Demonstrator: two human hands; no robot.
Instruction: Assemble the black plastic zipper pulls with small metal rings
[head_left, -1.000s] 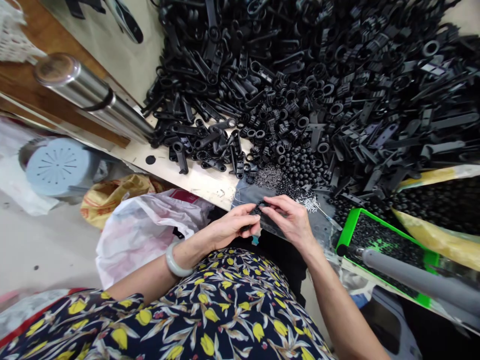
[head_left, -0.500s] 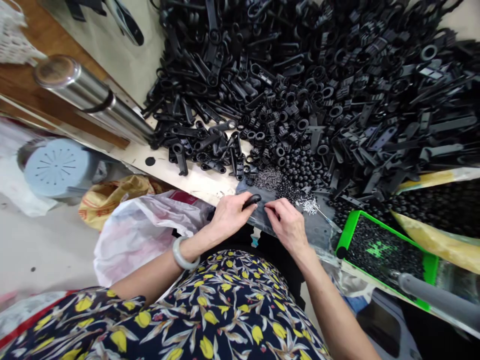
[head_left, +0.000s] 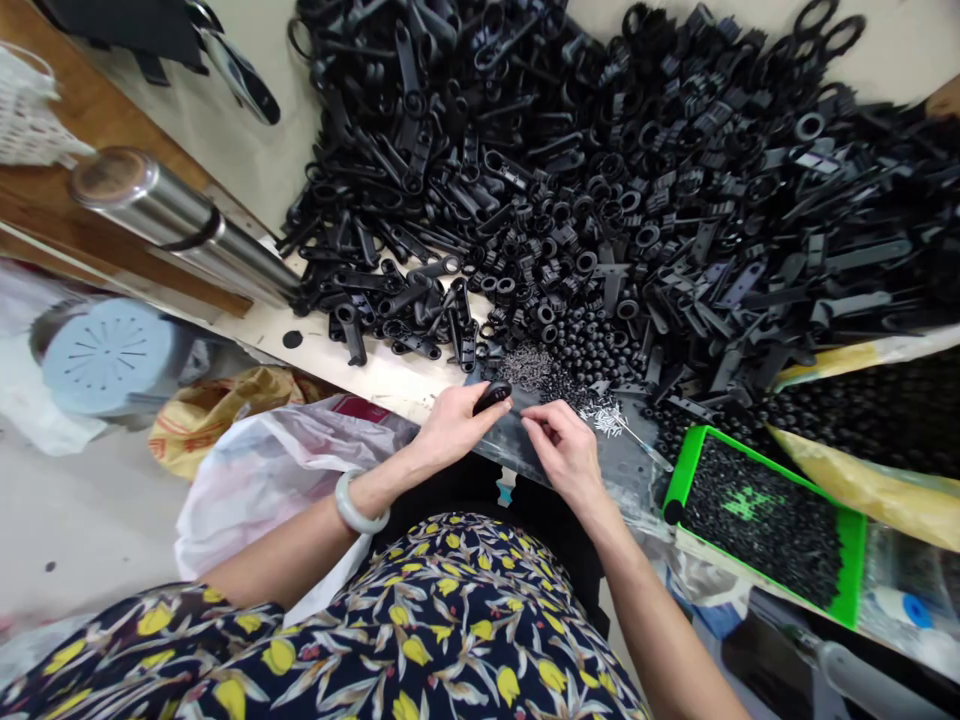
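Note:
Held between the thumb and fingers of my left hand (head_left: 448, 432) is a black plastic part (head_left: 493, 396) with a rounded end. Just to its right, my right hand (head_left: 566, 452) has its thumb and forefinger pinched together. Whatever those fingertips hold is too small to make out. A narrow gap separates the two hands above the grey work surface (head_left: 630, 462). Right behind them lie small piles of metal springs (head_left: 527, 367), black balls (head_left: 600, 340) and silvery pins (head_left: 606, 420). A thin tool (head_left: 649, 443) lies beside the pins.
A large heap of black plastic parts (head_left: 525, 200) covers the table behind my hands. To the right stands a green tray (head_left: 849, 570) of small black pieces, near a yellow bag (head_left: 862, 480). At left are a steel flask (head_left: 161, 205), a white plastic bag (head_left: 247, 480) and a blue stool (head_left: 112, 355).
The view has shifted slightly. My right fingertips have come a little closer to the black part, which is tilted slightly differently in my left hand.

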